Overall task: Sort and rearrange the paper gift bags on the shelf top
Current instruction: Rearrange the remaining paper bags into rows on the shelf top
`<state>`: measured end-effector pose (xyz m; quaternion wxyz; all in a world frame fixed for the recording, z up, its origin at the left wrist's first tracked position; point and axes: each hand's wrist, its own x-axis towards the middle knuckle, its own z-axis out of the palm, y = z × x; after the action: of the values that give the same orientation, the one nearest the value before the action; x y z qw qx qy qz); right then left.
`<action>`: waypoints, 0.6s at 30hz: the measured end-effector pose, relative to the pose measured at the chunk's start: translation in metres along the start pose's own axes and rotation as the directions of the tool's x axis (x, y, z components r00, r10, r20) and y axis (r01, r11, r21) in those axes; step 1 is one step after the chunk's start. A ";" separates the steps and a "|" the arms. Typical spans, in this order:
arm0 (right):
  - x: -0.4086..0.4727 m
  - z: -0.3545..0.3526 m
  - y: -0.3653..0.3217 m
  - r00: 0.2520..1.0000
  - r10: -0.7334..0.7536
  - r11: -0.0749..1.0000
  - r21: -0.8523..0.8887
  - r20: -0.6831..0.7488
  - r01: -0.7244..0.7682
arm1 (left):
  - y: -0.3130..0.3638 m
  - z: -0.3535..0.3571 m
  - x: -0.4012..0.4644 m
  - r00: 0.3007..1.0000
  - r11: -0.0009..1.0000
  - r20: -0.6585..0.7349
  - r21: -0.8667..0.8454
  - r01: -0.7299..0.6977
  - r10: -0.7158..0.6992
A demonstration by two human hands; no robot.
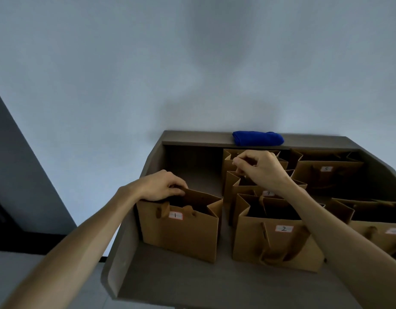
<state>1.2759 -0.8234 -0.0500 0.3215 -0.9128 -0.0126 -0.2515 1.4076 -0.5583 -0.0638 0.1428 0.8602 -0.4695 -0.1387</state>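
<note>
Several brown paper gift bags with numbered white labels stand on the shelf top [192,284]. The bag labelled 1 [181,235] stands at the front left; my left hand [163,186] grips its upper back-left rim. The bag labelled 2 [279,246] stands at the front middle. Behind it is a bag labelled 7 [248,188], and my right hand [257,168] pinches its top edge. A bag labelled 5 [328,172] stands at the back right. Another bag [379,228] at the right edge is partly cut off.
A folded blue cloth [258,138] lies on the raised back ledge [192,139] against the pale wall. The shelf has low side walls. Bare shelf surface shows behind bag 1 and along the front edge.
</note>
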 end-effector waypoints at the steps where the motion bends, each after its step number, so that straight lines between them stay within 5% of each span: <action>1: 0.000 0.000 0.001 1.000 -0.003 1.000 0.002 0.007 0.003 | 0.000 0.001 -0.005 1.000 1.000 -0.008 0.000 0.002 -0.002; 12: -0.002 -0.012 0.013 0.997 -0.047 0.999 -0.009 0.057 0.048 | 0.003 0.000 -0.037 0.997 0.997 0.004 0.009 0.073 -0.073; 18: -0.022 -0.038 0.027 0.998 -0.029 0.999 -0.034 0.058 0.031 | 0.051 0.002 -0.014 0.977 0.994 -0.198 -0.056 -0.091 0.078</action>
<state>1.2445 -0.8644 -0.0508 0.3011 -0.9249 -0.0310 -0.2299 1.3602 -0.5727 -0.0446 0.2216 0.8439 -0.4845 -0.0622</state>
